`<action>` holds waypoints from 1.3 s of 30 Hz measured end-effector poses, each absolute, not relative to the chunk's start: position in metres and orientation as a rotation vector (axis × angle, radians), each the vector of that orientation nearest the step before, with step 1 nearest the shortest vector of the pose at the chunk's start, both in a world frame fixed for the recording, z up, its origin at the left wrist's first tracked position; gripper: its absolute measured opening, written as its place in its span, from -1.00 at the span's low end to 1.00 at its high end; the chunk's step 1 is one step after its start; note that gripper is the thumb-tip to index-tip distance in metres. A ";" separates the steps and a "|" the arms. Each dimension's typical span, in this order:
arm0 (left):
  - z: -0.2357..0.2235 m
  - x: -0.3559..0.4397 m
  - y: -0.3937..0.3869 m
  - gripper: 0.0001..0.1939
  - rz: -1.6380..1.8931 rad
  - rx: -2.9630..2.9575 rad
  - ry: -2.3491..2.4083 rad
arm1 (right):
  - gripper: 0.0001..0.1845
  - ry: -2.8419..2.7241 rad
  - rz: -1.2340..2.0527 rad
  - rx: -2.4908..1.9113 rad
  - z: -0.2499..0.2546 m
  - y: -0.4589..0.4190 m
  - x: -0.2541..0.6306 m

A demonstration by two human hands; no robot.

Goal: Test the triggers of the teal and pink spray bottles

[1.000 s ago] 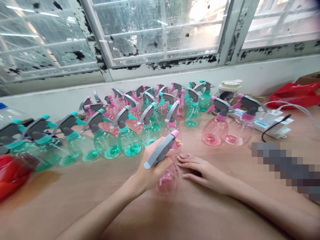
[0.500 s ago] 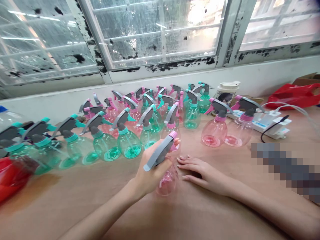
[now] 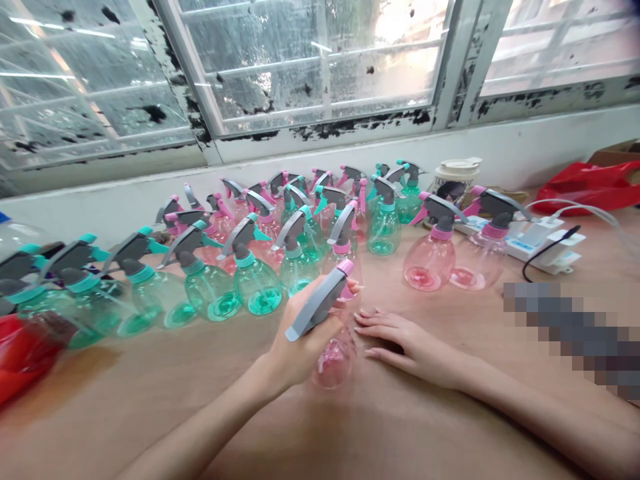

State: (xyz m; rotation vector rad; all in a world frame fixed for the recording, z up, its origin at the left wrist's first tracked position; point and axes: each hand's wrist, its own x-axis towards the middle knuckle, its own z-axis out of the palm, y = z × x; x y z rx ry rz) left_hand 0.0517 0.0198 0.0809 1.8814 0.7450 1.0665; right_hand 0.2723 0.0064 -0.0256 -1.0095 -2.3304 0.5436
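My left hand (image 3: pixel 303 333) is wrapped round the neck of a pink spray bottle (image 3: pixel 333 365), under its grey trigger head. The bottle stands on the table with its pink nozzle pointing away from me. Just to its right, my right hand (image 3: pixel 400 343) lies flat on the tabletop with the fingers stretched out, holding nothing. Behind my left hand, a row of green spray bottles (image 3: pixel 260 287) runs off to the left. Two more pink spray bottles (image 3: pixel 431 260) stand beyond my right hand.
More pink and green bottles crowd the back of the table (image 3: pixel 400 427) below the window. At the back right are a lidded paper cup (image 3: pixel 453 180), a white power strip (image 3: pixel 545 247) with cables and a red plastic bag (image 3: pixel 587 190). Another red bag (image 3: pixel 23 360) lies at the left edge.
Both hands and the held spray bottle stay in almost the same place. Only the camera's view shifts slightly.
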 end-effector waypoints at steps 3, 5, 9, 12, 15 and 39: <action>0.084 0.052 0.019 -0.71 1.061 1.903 0.757 | -0.54 -2.311 0.554 -1.002 -0.026 0.006 0.272; 0.085 0.052 0.019 -0.75 1.072 1.915 0.776 | -0.55 -2.298 0.555 -0.999 -0.026 0.006 0.272; 0.088 0.053 0.020 -0.84 1.090 1.973 0.826 | -0.55 -2.317 0.544 -1.012 -0.027 0.006 0.273; 0.088 0.053 0.020 -0.92 1.083 1.991 0.833 | -0.54 -2.329 0.536 -1.015 -0.027 0.006 0.273; 0.087 0.052 0.020 -0.95 1.070 1.966 0.813 | -0.54 -2.321 0.542 -1.003 -0.027 0.006 0.273; 0.078 0.051 0.018 -0.98 1.121 1.967 0.950 | -0.54 -2.333 0.568 -1.008 -0.024 0.006 0.274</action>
